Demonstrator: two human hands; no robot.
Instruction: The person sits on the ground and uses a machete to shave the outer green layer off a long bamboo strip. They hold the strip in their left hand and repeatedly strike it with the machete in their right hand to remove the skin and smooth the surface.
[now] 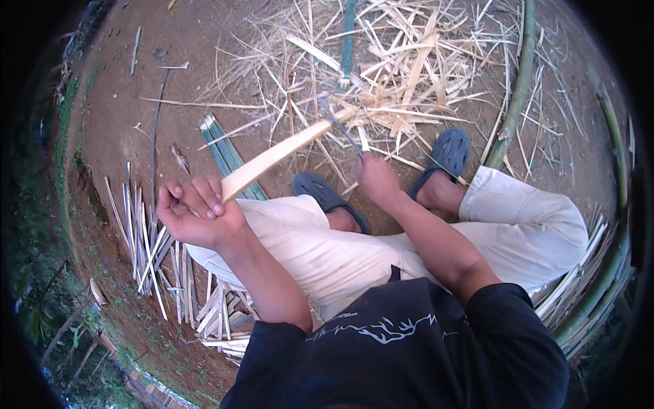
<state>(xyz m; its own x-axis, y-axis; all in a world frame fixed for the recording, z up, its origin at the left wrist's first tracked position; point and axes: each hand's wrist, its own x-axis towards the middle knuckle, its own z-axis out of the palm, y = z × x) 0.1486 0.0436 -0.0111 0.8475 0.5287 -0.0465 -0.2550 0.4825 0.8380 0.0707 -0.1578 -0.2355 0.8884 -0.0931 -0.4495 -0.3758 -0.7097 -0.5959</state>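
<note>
My left hand [203,213] is closed around the near end of a pale, peeled bamboo strip [283,155]. The strip slants up and away to the right, its far end above the shavings. My right hand [377,178] grips a knife [346,133], whose handle is hidden in the fist. The thin, dark blade crosses the strip near its far end and seems to touch it. Both hands are in front of my bent legs in light trousers [300,238].
Bamboo shavings [415,75] lie heaped on the bare soil ahead. Green split bamboo pieces [228,153] rest near my left clog [327,198]. Bundled strips [153,252] lie at my left. A long green pole [521,88] and more poles [599,293] lie at right.
</note>
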